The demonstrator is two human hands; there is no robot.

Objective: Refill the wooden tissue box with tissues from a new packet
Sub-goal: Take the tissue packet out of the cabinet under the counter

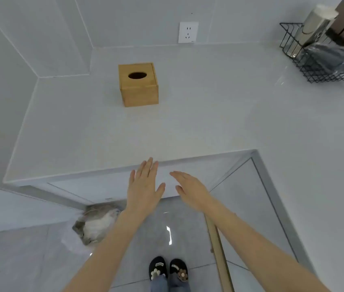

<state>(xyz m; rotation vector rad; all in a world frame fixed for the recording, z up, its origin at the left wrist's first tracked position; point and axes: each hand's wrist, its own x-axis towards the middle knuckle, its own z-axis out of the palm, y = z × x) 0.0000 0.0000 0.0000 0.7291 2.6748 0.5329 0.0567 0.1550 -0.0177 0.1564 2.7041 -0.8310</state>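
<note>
Left hand (143, 186) flat, fingers spread, empty, right hand (190, 189) beside it, open, holding nothing, both at counter (209, 123) front edge, wooden tissue box (138, 84) well beyond fingertips, upright, lid on.

Bare forearms, blue jeans (170, 283), black slippers (168, 268) with flower patches.

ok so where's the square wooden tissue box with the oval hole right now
The wooden tissue box stands alone on the pale grey countertop, left of centre toward the back corner, below the white wall socket and beyond both hands.
</note>
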